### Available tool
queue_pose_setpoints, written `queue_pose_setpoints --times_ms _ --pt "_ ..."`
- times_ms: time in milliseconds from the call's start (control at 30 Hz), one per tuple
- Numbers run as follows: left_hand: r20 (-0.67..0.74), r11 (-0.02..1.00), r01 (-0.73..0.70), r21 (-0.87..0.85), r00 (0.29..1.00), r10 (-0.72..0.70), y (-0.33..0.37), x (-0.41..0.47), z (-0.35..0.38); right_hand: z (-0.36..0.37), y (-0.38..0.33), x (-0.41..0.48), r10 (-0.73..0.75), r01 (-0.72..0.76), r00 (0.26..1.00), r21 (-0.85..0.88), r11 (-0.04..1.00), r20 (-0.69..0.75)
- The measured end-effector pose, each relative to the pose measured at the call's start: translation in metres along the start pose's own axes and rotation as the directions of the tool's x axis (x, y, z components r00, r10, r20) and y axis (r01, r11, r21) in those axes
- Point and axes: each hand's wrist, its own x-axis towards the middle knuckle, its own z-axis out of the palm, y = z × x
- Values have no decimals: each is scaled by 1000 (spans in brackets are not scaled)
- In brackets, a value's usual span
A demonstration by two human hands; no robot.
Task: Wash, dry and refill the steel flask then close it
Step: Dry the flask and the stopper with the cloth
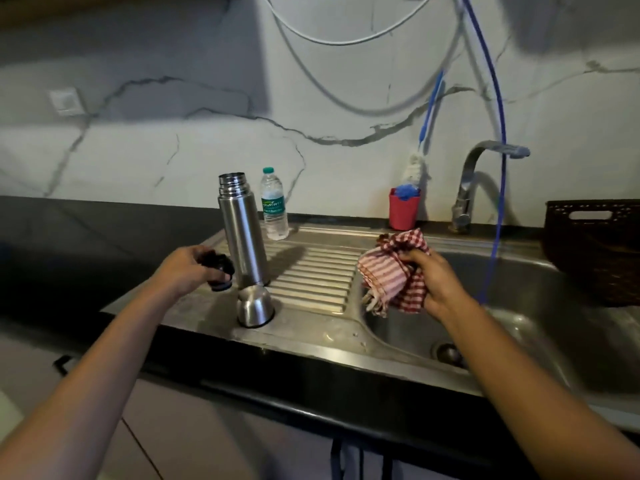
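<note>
The steel flask [242, 233] stands upright and uncapped on the ribbed drainboard [311, 275] of the sink. Its steel cup lid [255, 306] sits upside down just in front of it. My left hand [188, 268] grips the flask's black stopper [219, 270], held just left of the flask's base. My right hand [433, 278] grips a bunched red-and-white checked cloth [391, 271] over the left edge of the sink basin [519, 341]. A clear plastic water bottle [274, 206] with a green cap stands behind the flask.
A red cup [403, 211] holding a blue scrubber and a brush stands by the wall. The steel tap [467, 188] rises at the back of the basin, with a blue hose [497, 202] hanging into it. A dark basket [595, 247] sits at the right. Black counter lies to the left.
</note>
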Motion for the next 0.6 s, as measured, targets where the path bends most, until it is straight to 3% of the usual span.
queue_pose_setpoints --times_ms 100,200,467,533,600 --pt "26 992 97 81 995 -100 -33 9 6 3 15 -5 30 -30 999 9 1000 38" --pt "23 988 95 122 995 -98 -55 10 12 -5 18 -11 25 -27 995 22 999 99" --pt "114 990 138 26 984 -140 -46 -7 4 0 20 -19 -62 46 975 79 996 215" --pt "-23 997 80 23 997 -79 -27 -21 -4 2 19 -20 -75 56 970 88 995 230" --pt "-228 993 -108 -47 969 95 10 -45 2 4 16 -23 -77 46 959 120 992 272"
